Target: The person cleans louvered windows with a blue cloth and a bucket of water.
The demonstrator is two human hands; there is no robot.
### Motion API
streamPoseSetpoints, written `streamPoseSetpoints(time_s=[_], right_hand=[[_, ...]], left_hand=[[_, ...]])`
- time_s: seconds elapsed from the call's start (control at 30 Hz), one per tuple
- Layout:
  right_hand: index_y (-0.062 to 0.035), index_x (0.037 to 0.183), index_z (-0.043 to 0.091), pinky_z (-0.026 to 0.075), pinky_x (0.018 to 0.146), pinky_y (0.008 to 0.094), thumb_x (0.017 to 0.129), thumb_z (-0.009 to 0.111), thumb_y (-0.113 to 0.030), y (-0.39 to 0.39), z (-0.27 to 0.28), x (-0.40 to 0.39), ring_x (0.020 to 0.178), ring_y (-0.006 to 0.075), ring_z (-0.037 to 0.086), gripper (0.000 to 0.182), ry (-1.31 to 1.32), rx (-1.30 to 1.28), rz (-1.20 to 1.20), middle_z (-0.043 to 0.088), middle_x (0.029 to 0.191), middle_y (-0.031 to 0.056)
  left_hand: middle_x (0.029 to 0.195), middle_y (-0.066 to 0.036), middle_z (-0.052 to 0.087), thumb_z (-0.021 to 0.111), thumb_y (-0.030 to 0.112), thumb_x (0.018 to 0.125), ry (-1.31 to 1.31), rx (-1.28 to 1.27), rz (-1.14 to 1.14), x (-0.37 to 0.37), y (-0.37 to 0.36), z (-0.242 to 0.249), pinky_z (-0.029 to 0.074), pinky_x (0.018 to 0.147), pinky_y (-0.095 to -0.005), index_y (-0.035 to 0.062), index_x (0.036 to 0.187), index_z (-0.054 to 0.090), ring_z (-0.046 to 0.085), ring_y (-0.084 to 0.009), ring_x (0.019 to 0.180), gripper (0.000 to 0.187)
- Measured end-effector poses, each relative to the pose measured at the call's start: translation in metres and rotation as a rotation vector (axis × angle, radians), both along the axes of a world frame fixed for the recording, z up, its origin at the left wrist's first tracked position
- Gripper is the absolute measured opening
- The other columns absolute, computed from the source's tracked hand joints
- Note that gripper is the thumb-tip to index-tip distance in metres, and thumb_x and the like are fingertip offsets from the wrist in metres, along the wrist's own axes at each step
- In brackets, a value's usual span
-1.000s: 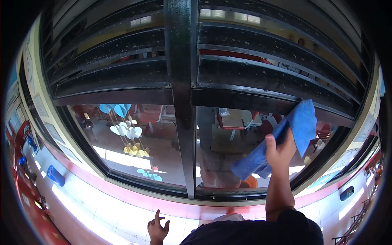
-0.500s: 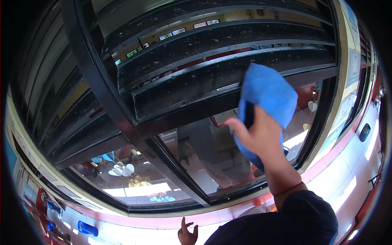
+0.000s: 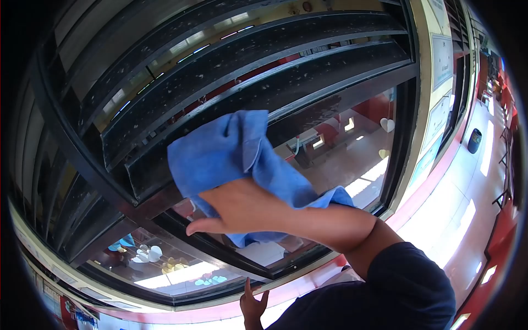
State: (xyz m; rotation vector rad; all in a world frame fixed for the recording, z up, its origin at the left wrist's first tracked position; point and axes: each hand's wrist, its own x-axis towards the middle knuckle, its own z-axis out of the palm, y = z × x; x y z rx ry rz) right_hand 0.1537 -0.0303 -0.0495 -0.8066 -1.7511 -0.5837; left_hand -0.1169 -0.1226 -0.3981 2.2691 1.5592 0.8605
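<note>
Blue cloth (image 3: 212, 157) and right hand (image 3: 242, 206) have shifted towards nine o'clock since a moment ago, nearing the window post (image 3: 122, 196). Closest to me, the left hand (image 3: 253, 309) hangs at six o'clock, bare, thumb and finger spread. Cloth hides the right fingers, so I can't tell whether they pinch; that thumb juts free. Beyond lie slats (image 3: 330, 69) at twelve, hearts (image 3: 147, 254) at eight, a bin (image 3: 474, 142) at three.

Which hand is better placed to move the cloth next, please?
Probably the right hand: it has the blue cloth, up at the window bar. The left hand is low, well below the cloth, and looks empty.
</note>
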Motion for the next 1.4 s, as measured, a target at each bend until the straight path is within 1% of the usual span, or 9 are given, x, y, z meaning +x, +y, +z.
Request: streamPoseSetpoints(time_s=[0.13,0.2,0.3,0.5,0.67,0.87,1.03,1.17,1.4], right_hand=[[-0.005,0.109,0.069,0.049,0.088,0.0472,0.081,0.07,-0.063,-0.058,0.029,0.107,0.098,0.0435,0.063,0.065,0.09,-0.451,-0.395,0.067,0.102,0.0206],[-0.0034,0.101,0.07,0.052,0.075,0.0434,0.084,0.072,-0.056,-0.041,0.016,0.172,0.085,0.0396,0.066,0.055,0.071,0.199,-0.493,0.068,0.089,0.0192],[0.0048,0.121,0.064,0.047,0.096,0.0381,0.092,0.071,-0.037,-0.051,0.007,0.235,0.107,0.028,0.064,0.051,0.609,-0.207,-0.193,0.069,0.113,0.0181],[0.0038,0.122,0.062,0.044,0.099,0.0411,0.078,0.069,-0.074,-0.046,-0.011,0.163,0.107,0.0435,0.061,0.09,0.273,-0.423,-0.344,0.064,0.109,0.0238],[-0.007,0.115,0.066,0.044,0.093,0.0504,0.07,0.075,-0.072,-0.038,-0.028,0.121,0.104,0.0438,0.059,0.08,-0.253,0.046,-0.385,0.064,0.11,0.0195],[0.0044,0.122,0.056,0.043,0.095,0.041,0.084,0.068,-0.068,-0.012,-0.065,0.184,0.105,0.0284,0.056,0.082,0.308,-0.019,-0.157,0.057,0.114,0.0147],[0.0013,0.127,0.055,0.046,0.096,0.0384,0.061,0.095,-0.053,-0.018,-0.069,0.094,0.107,0.0274,0.057,0.095,0.396,-0.346,0.197,0.059,0.114,0.0115],[0.0021,0.149,0.04,0.029,0.116,0.0493,0.067,0.084,-0.063,-0.022,-0.007,0.001,0.137,0.0433,0.042,0.113,-0.558,-0.139,-0.014,0.049,0.144,0.0223],[0.0,0.144,0.048,0.021,0.118,0.0576,0.067,0.081,-0.064,0.02,0.026,-0.099,0.139,0.0462,0.039,0.105,-0.794,0.026,0.015,0.049,0.144,0.0245]], left_hand=[[0.099,-0.006,0.077,0.085,0.03,0.077,0.051,-0.128,0.028,-0.009,-0.01,-0.01,0.058,0.081,-0.0416,0.0078,0.152,0.03,0.074,-0.0309,0.09,0.096],[0.101,-0.007,0.077,0.084,0.031,0.078,0.027,-0.189,0.049,-0.022,-0.018,-0.019,0.057,0.085,-0.0401,0.0083,0.155,0.026,0.073,-0.0299,0.096,0.099],[0.105,-0.007,0.076,0.081,0.031,0.084,0.047,-0.126,0.118,-0.046,-0.034,-0.055,0.056,0.067,-0.0411,0.0176,0.159,0.026,0.071,-0.0308,0.076,0.094],[0.108,-0.006,0.075,0.08,0.029,0.085,0.057,-0.235,0.091,-0.05,-0.035,-0.079,0.056,0.067,-0.0403,0.0145,0.16,0.023,0.072,-0.0275,0.077,0.095],[0.101,-0.005,0.077,0.084,0.032,0.078,0.016,-0.155,0.013,-0.015,-0.017,-0.028,0.058,0.083,-0.0412,0.0097,0.153,0.028,0.074,-0.0297,0.093,0.097],[0.103,-0.004,0.077,0.08,0.036,0.083,-0.06,-0.215,0.089,-0.026,-0.033,-0.027,0.058,0.086,-0.043,0.0096,0.153,0.028,0.074,-0.0281,0.095,0.092],[0.104,-0.004,0.076,0.078,0.036,0.085,-0.162,-0.315,0.214,-0.039,-0.058,-0.026,0.059,0.083,-0.0434,0.0135,0.154,0.026,0.074,-0.0294,0.092,0.09],[0.104,-0.006,0.076,0.078,0.032,0.085,-0.274,-0.26,0.307,-0.039,-0.07,-0.03,0.058,0.083,-0.0429,0.012,0.153,0.027,0.074,-0.03,0.094,0.088],[0.102,-0.008,0.077,0.08,0.027,0.083,-0.365,-0.161,0.376,-0.037,-0.088,-0.04,0.059,0.08,-0.042,0.0106,0.153,0.028,0.074,-0.0297,0.092,0.089]])
